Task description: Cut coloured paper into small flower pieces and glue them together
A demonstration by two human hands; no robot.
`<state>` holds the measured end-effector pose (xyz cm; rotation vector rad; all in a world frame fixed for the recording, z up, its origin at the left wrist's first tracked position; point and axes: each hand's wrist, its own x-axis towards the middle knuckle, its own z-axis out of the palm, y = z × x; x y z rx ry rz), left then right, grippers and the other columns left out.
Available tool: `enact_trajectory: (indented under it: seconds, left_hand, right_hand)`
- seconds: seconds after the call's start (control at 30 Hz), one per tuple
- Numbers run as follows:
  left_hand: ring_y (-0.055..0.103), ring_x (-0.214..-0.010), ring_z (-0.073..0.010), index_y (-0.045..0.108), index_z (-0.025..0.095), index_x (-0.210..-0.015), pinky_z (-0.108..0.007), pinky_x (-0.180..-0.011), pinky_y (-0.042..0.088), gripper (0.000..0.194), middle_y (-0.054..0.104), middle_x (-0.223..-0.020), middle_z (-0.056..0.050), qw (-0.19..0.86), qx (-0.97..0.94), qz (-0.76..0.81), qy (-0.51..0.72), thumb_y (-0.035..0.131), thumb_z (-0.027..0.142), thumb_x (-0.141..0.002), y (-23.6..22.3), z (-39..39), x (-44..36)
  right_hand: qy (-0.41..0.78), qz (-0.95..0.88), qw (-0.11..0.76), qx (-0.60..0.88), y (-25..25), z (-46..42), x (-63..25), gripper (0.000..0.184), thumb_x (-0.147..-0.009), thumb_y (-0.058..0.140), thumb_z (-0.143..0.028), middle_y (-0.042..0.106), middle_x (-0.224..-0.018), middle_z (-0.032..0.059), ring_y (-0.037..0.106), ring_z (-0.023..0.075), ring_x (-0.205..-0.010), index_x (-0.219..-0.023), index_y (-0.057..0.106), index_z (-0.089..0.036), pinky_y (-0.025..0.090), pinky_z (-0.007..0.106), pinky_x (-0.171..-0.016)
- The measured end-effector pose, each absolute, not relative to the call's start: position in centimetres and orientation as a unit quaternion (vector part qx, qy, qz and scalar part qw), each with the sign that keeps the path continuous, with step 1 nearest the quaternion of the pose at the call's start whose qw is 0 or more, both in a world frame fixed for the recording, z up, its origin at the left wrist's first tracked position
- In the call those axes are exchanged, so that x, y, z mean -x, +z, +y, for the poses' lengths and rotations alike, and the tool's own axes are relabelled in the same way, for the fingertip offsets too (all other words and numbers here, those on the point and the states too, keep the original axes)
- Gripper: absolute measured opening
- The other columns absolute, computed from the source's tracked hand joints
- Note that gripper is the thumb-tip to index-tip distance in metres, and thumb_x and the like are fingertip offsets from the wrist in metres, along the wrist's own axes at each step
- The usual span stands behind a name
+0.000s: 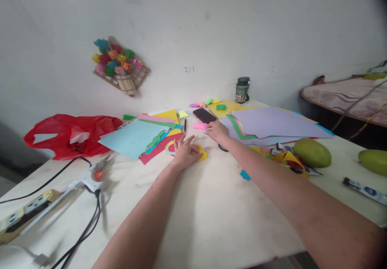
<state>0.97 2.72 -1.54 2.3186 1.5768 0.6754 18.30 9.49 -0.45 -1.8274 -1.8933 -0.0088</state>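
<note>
"Where do things lie?"

"A pink packet [198, 126] lies just this side of the black phone [204, 116], at the right hand [218, 131]; a yellow cutout [203, 155] lies farther this side, at the left hand [185, 153]."

"And the grips?"

"Left thumb and forefinger curl at the cutout, other fingers spread; right fingertips meet the packet's end. Whether either is closed, I can't tell."

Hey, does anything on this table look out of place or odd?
Yes, perhaps: a smooth green oval fruit lies against crumpled yellow and red paper scraps, unusual because food sits among craft materials. A small angular blue scrap also lies apart from that heap, as if strayed. I see no spill.
</note>
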Motion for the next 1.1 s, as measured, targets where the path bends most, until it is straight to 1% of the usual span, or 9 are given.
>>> enact_trajectory:
  seconds: [0.17, 0.3, 0.4, 0.47, 0.53, 0.67, 0.83, 0.97, 1.1]
  left_hand:
    - [0.021, -0.137, -0.0352, 0.067, 0.022, -0.065, -0.061, -0.109, -0.001, 0.010, 0.046, -0.140, -0.002, 0.108, -0.804, 0.532, 0.243, 0.068, 0.032, -0.066, -2.1, 2.9, -1.0]
    - [0.028, -0.132, -0.0344, 0.065, 0.022, -0.063, -0.062, -0.108, 0.002, 0.008, 0.052, -0.135, -0.001, 0.086, -0.814, 0.513, 0.260, 0.070, 0.028, -0.064, -2.1, 2.7, -1.2]
    - [0.044, -0.117, -0.0278, 0.063, 0.021, -0.060, -0.053, -0.106, 0.022, 0.008, 0.063, -0.117, -0.001, 0.074, -0.820, 0.483, 0.297, 0.069, 0.022, -0.065, -1.7, 2.3, -1.7]
    - [0.051, -0.102, -0.0233, 0.062, 0.020, -0.058, -0.042, -0.095, 0.038, 0.010, 0.069, -0.098, -0.003, 0.095, -0.826, 0.463, 0.307, 0.067, 0.018, -0.066, -1.5, 2.0, -1.9]
    - [0.055, -0.089, -0.0201, 0.062, 0.019, -0.060, -0.034, -0.083, 0.044, 0.008, 0.068, -0.084, -0.004, 0.122, -0.821, 0.465, 0.308, 0.065, 0.017, -0.067, -1.3, 1.8, -2.1]
    - [0.054, -0.066, -0.0138, 0.060, 0.017, -0.063, -0.026, -0.064, 0.042, 0.008, 0.061, -0.067, -0.001, 0.176, -0.787, 0.499, 0.316, 0.062, 0.021, -0.069, -1.5, 1.8, -2.0]
    - [0.047, -0.047, -0.0094, 0.051, 0.018, -0.063, -0.022, -0.049, 0.034, 0.012, 0.052, -0.050, 0.004, 0.295, -0.711, 0.499, 0.398, 0.059, 0.024, -0.071, -2.2, 2.5, -1.8]
    - [0.048, -0.041, -0.0091, 0.049, 0.019, -0.065, -0.021, -0.043, 0.033, 0.021, 0.054, -0.047, 0.005, 0.413, -0.632, 0.472, 0.454, 0.066, 0.032, -0.067, -2.8, 3.1, -1.8]
    - [0.056, -0.044, -0.0123, 0.049, 0.019, -0.067, -0.022, -0.044, 0.038, 0.032, 0.059, -0.050, 0.002, 0.470, -0.582, 0.457, 0.482, 0.074, 0.038, -0.059, -3.0, 3.4, -1.6]
  right_hand:
    - [-0.044, -0.726, 0.209, 0.654, -0.5, 10.1, -17.9, 0.028, -0.084, 0.050, -0.025, 0.065, -0.113, 0.0110, 0.058, 0.0238, -0.104, -0.105, 0.067, -0.018, 0.042, 0.031, -0.085]
    - [-0.044, -0.744, 0.165, 0.646, 0.3, 10.9, -17.3, 0.038, -0.087, 0.048, -0.026, 0.059, -0.125, 0.0134, 0.056, 0.0246, -0.109, -0.123, 0.056, -0.016, 0.039, 0.034, -0.090]
    - [-0.031, -0.753, 0.121, 0.646, 0.6, 11.6, -16.9, 0.041, -0.089, 0.045, -0.030, 0.058, -0.124, 0.0153, 0.053, 0.0271, -0.112, -0.127, 0.052, -0.015, 0.038, 0.038, -0.091]
    - [-0.032, -0.758, 0.096, 0.645, 0.6, 12.1, -16.5, 0.039, -0.090, 0.044, -0.032, 0.060, -0.122, 0.0161, 0.051, 0.0286, -0.114, -0.123, 0.054, -0.015, 0.037, 0.040, -0.092]
    - [-0.044, -0.761, 0.085, 0.642, 0.5, 12.5, -16.2, 0.038, -0.088, 0.046, -0.032, 0.059, -0.122, 0.0169, 0.050, 0.0291, -0.115, -0.121, 0.056, -0.014, 0.036, 0.040, -0.093]
    - [-0.052, -0.753, 0.076, 0.652, 0.7, 13.4, -15.6, 0.038, -0.082, 0.054, -0.028, 0.055, -0.122, 0.0193, 0.047, 0.0302, -0.116, -0.116, 0.060, -0.011, 0.038, 0.038, -0.092]
    - [-0.024, -0.744, 0.078, 0.663, 0.7, 13.7, -15.0, 0.038, -0.079, 0.053, -0.018, 0.059, -0.117, 0.0195, 0.051, 0.0282, -0.112, -0.116, 0.060, -0.010, 0.040, 0.036, -0.089]
    - [-0.041, -0.747, 0.107, 0.655, 0.5, 13.1, -14.5, 0.041, -0.076, 0.055, -0.016, 0.060, -0.113, 0.0197, 0.052, 0.0292, -0.109, -0.116, 0.058, -0.008, 0.042, 0.036, -0.088]
    - [-0.055, -0.738, 0.166, 0.651, 0.6, 11.8, -13.9, 0.042, -0.074, 0.057, -0.017, 0.057, -0.116, 0.0165, 0.052, 0.0271, -0.106, -0.116, 0.058, -0.012, 0.043, 0.034, -0.087]
